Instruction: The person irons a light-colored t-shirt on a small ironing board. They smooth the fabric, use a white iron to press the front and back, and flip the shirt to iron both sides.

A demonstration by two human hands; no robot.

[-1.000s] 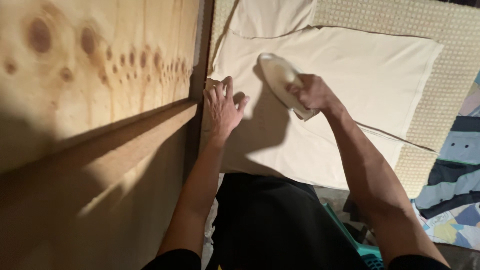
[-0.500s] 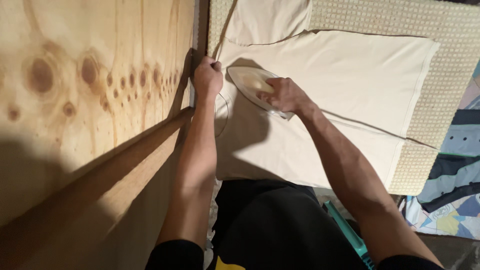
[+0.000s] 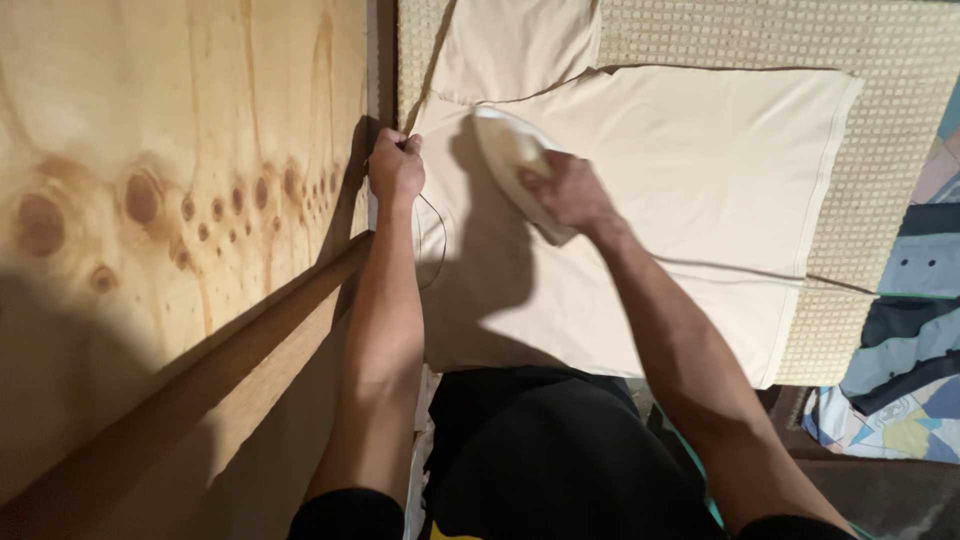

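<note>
Padded surface [image 3: 890, 150] carries a cream shirt [image 3: 680, 160]; right hand [image 3: 570, 190] grips the iron [image 3: 510, 160], nose toward 11 o'clock, while left hand [image 3: 395, 168] pinches the shirt's edge at 9 o'clock.

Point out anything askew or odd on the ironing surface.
Nothing stands out. The shirt lies flat on the woven mat, the right hand holds the iron on it, and the left hand grips the collar edge.

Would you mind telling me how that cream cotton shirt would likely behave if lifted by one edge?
The cream shirt would probably flop and drape, since it lies flat and thin on the woven mat. It likely bunches when pushed: the left hand grips its edge while the right hand irons.
</note>
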